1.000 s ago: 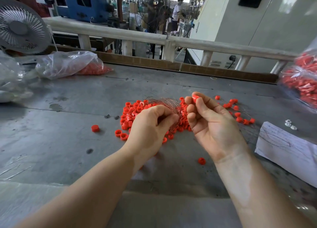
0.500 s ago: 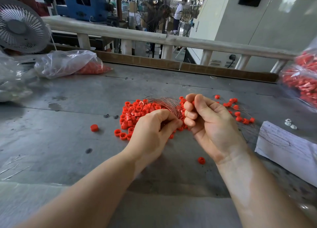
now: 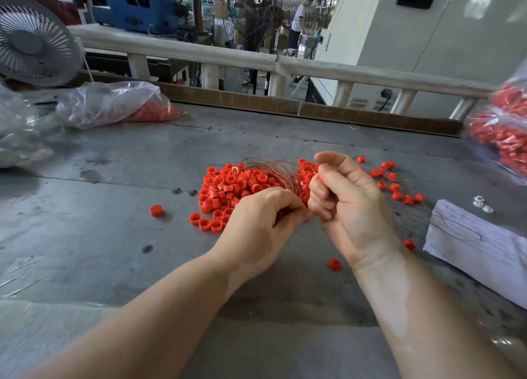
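Working over the grey tabletop point(image 3: 114, 207), I take the heap of red caps point(image 3: 228, 190) near its middle as my landmark. Both grips sit at the heap's near-right edge and touch each other. The left grip point(image 3: 256, 222) is on the near side, and the right grip point(image 3: 350, 205) is just right of it and a little higher.

The left grip is closed, with its fingers curled round the near end of the copper wire bundle point(image 3: 273, 170). From there the strands run away from me and fan out in an arc over the top of the heap. Their long axis points from the left grip towards the heap's far side.

The right grip is closed too, fingers folded in and thumb raised. A sliver of red shows at its fingertips on the side facing the heap. I judge that to be one red cap point(image 3: 319, 178) pinched there, though most of it is hidden.

As I read it, the next move turns on one relation. The cap lies just right of where the strands leave the left grip and slightly above it, so a single strand has to come sideways across that short gap to meet it. I cannot tell which way the cap's opening faces.
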